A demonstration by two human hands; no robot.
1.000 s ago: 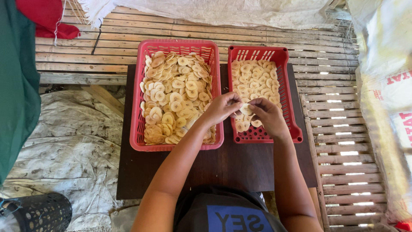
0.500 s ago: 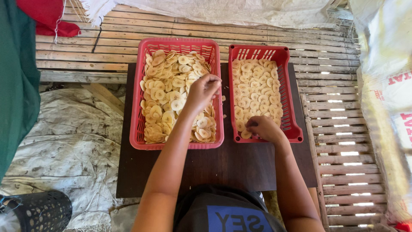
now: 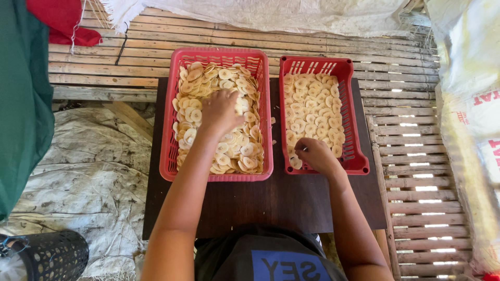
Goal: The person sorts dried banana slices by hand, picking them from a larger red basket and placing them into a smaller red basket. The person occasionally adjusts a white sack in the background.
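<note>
Slices [image 3: 229, 151] lie under left hand [image 3: 221, 110] fingers [image 3: 229, 96] in basket [image 3: 165, 156].

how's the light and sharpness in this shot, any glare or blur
Head view: even daylight, sharp on both red plastic baskets and the pale round slices; the white sack at right is glaring and washed out; the left hand looks slightly soft; the right hand is crisp.

Just one head cam, looked straight down from close above at the dark table [image 3: 271, 203] and slatted floor [image 3: 416, 156].
</note>
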